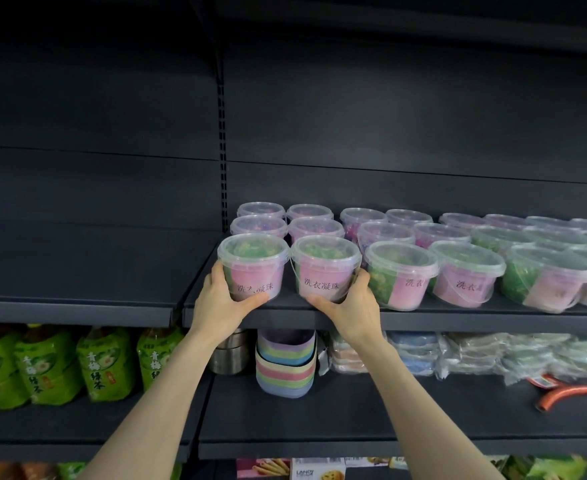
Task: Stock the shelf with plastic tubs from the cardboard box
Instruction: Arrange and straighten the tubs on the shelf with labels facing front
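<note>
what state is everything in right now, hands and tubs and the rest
leftmost front tub, upright, lid on, held by the left hand
second front tub, upright, lid on, held by the right hand
other tubs, upright, lids on, in rows on the shelf
green bottles, standing on the shelf below

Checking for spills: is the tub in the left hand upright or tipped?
Upright: the plastic tub, held by the left hand, stands on the shelf, lid level on top.
</note>
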Demonstrator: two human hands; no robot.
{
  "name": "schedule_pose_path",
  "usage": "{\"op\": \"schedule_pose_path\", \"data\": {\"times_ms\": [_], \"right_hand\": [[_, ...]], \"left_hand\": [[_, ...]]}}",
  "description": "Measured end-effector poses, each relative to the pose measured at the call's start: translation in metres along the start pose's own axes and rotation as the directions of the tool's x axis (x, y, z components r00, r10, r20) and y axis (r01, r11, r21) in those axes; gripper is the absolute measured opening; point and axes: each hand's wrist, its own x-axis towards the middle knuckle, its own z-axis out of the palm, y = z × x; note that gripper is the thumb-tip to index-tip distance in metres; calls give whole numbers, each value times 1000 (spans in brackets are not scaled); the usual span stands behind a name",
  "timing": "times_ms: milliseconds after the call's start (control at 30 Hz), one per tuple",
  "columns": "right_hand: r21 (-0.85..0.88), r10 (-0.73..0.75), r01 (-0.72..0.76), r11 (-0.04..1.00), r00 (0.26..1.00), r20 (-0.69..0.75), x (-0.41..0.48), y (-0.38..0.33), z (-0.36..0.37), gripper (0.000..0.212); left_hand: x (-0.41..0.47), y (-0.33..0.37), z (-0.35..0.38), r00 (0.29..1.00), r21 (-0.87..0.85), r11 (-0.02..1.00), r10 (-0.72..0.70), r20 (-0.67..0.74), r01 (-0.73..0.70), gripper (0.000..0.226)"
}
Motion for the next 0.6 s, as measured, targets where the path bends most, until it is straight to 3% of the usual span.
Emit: {"op": "schedule_pose_path", "data": {"times_ms": [167,333,400,500,600], "right_hand": [[-5,23,-22,1000,999,36,-2,-3,-3,90],[-93,-51,53,994,998,33,-22,0,-6,74],[-185,-87,92,978,996,36,-34,5,-9,66],[-294,-158,161,942,987,36,-46,11,-25,39],[-325,-184,181,928,983,24,-52,15,-53,22]], "left_hand": [[-7,-2,4,1000,78,997,-9,18,8,103],[-35,-11,13,998,226,974,27,-54,-14,81],[-51,-15,15,995,247,969,56,-85,-33,70],[-72,-8,15,987,276,960,94,-131,-55,42],[-86,19,17,963,350,921,232,-135,-173,14]]}}
